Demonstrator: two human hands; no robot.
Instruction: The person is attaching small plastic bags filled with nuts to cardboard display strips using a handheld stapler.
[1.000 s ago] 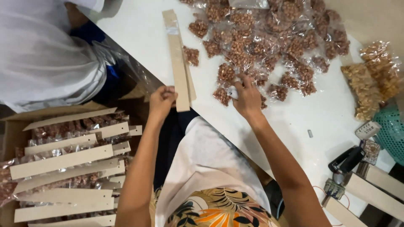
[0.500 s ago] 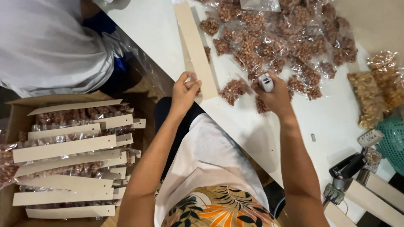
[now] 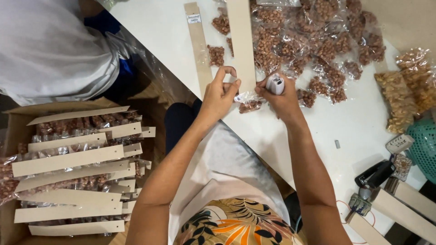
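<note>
Our left hand (image 3: pixel 221 93) pinches thumb and fingertips together on the bottom end of a long cardboard strip (image 3: pixel 240 41), just where a small clear bag of nuts (image 3: pixel 249 103) meets it at the table's edge. Our right hand (image 3: pixel 281 97) is closed around a small white stapler (image 3: pixel 274 84), pressed right beside the strip's end and touching the bag's top.

Half a second ago the left hand gripped the strip lower and farther left, and the bag lay loose between the hands; now both hands have drawn close together over the bag, and the strip stands more upright in the view.

Outward from the hands, a second strip (image 3: pixel 198 43) lies on the white table (image 3: pixel 159 31) to the left, and a heap of filled bags (image 3: pixel 318 41) spreads beyond. To the right sit bags of paler snacks (image 3: pixel 406 88) and a black stapler (image 3: pixel 374 173). At lower left a cardboard box (image 3: pixel 13 118) holds finished strips with bags attached.
</note>
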